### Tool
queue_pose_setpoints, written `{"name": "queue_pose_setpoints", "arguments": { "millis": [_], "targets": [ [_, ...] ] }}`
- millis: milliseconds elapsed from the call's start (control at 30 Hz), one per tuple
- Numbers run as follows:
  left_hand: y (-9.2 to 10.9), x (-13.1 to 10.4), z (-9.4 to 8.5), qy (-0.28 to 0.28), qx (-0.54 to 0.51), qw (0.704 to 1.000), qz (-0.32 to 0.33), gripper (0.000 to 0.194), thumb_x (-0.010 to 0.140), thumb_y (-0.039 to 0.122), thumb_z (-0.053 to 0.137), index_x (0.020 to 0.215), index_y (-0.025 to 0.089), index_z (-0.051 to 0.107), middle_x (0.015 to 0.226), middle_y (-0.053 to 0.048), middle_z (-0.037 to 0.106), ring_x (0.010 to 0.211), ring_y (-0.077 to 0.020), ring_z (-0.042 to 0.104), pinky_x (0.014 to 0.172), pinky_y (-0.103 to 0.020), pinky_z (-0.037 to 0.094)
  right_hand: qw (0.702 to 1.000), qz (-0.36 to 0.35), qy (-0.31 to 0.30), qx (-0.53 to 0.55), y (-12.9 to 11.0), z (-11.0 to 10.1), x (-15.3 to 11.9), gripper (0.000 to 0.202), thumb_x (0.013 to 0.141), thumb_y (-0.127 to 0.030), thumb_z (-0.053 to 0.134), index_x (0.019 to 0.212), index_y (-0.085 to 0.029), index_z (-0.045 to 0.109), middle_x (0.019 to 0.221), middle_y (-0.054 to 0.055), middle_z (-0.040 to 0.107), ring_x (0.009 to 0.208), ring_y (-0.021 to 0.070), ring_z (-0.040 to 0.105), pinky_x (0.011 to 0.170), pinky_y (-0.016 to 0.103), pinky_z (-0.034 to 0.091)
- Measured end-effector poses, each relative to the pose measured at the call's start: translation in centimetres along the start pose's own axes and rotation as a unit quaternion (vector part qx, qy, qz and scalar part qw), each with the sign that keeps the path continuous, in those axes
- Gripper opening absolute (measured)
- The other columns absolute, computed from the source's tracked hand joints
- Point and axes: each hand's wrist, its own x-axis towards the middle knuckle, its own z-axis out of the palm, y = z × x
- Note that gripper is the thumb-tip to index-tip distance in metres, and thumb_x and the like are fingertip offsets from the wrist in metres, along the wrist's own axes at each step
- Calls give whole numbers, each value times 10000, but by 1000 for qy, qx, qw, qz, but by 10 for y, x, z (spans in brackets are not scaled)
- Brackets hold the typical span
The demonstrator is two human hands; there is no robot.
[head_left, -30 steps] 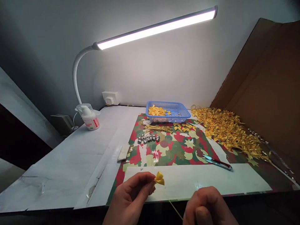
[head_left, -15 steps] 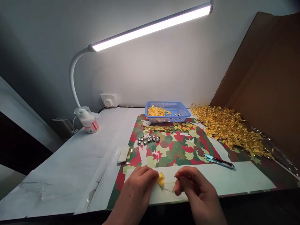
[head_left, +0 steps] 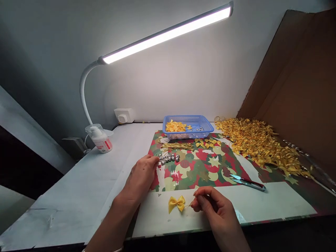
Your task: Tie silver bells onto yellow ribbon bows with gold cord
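A yellow ribbon bow [head_left: 176, 204] hangs over the white strip at the table's front, joined to a thin cord. The cord runs into my right hand [head_left: 208, 203], whose thumb and forefinger are pinched on it. My left hand [head_left: 144, 171] reaches to the left end of a group of silver bells [head_left: 169, 159]. Its fingertips are together at the bells; whether they grip one is hidden. Behind the bells lies a bundle of gold cords [head_left: 177, 146], with several loose yellow bows [head_left: 207, 143] to its right.
Thread snips [head_left: 249, 183] lie right of my right hand. A blue basket [head_left: 188, 135] holds yellow bows and silver bells. Finished-looking gold bows with cords are heaped [head_left: 257, 143] by a cardboard panel [head_left: 296, 70]. A pump bottle [head_left: 102, 140] stands at the left under the lamp [head_left: 168, 33].
My left hand has left the bow and moved forward to the bells. The bow now shows its full shape beside my right hand, which keeps its pinch on the cord.
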Motion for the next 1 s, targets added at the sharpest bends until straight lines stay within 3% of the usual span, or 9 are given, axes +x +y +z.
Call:
{"name": "queue_pose_setpoints", "arguments": {
  "millis": [267, 367, 467, 600, 633, 733, 767, 867, 1000],
  "targets": [
    [1, -1, 8, -1, -45, 999, -5, 145, 943, 244, 590, 842, 164, 658, 912, -32, 654, 788, -182, 615, 745, -369, 506, 1000, -24, -7, 2, 2, -1, 1, 267, 916, -455, 646, 895, -190, 676, 727, 11, 700, 730, 143, 637, 728, 225, 486],
    [11, -10, 3, 15, -131, 991, -12, 126, 915, 213, 582, 949, 154, 688, 1022, -73, 662, 934, -235, 639, 842, -405, 504, 999, -37, -5, -1, 2, 0, 1, 249, 911, -440, 650, 877, -196, 684, 720, 10, 687, 707, 145, 630, 704, 232, 491],
    [25, -36, -4, -10, -261, 965, -27, 251, 915, 343, 578, 1068, 193, 710, 1090, -68, 682, 989, -257, 666, 854, -350, 531, 998, -65, -6, -10, 0, 1, 0, 220, 890, -414, 671, 831, -205, 705, 766, 9, 655, 682, 134, 587, 665, 229, 476],
    [41, -76, -7, -103, -419, 896, -105, 288, 894, 434, 636, 1061, 214, 717, 893, -45, 777, 893, -215, 744, 806, -284, 595, 995, -94, -13, -30, -2, 3, -1, 171, 904, -356, 646, 838, -222, 729, 778, 3, 617, 668, 128, 541, 636, 228, 448],
    [44, -84, -7, -114, -469, 864, -144, 268, 867, 426, 687, 1035, 220, 723, 873, -32, 782, 871, -188, 748, 771, -234, 594, 993, -108, -18, -43, -2, 4, -2, 161, 918, -331, 625, 856, -225, 728, 778, 1, 613, 662, 124, 538, 629, 226, 443],
    [51, -96, -6, -126, -632, 719, -261, 259, 685, 323, 886, 882, 208, 764, 784, -4, 768, 772, -119, 716, 695, -136, 560, 977, -180, -43, -103, -1, 7, -5, 160, 953, -241, 566, 901, -223, 716, 800, 4, 611, 669, 113, 553, 617, 214, 443],
    [53, -97, -6, -124, -661, 686, -279, 266, 640, 297, 915, 845, 203, 773, 751, 2, 756, 731, -106, 695, 673, -131, 555, 970, -205, -47, -122, -1, 9, -7, 169, 958, -207, 550, 914, -220, 712, 809, 9, 610, 684, 112, 564, 624, 210, 449],
    [58, -99, -5, -119, -689, 654, -289, 259, 615, 279, 931, 815, 196, 788, 733, 7, 742, 685, -100, 660, 646, -153, 560, 950, -264, -37, -161, 1, 13, -10, 215, 955, -127, 507, 969, -213, 703, 831, 25, 599, 712, 114, 583, 618, 202, 458],
    [61, -102, -3, -137, -715, 613, -306, 245, 617, 226, 931, 821, 186, 802, 770, -27, 769, 765, -125, 690, 736, -181, 573, 929, -310, -27, -199, 3, 14, -12, 259, 941, -79, 487, 1028, -216, 688, 824, 32, 579, 685, 114, 575, 589, 204, 455]
  ]
}}
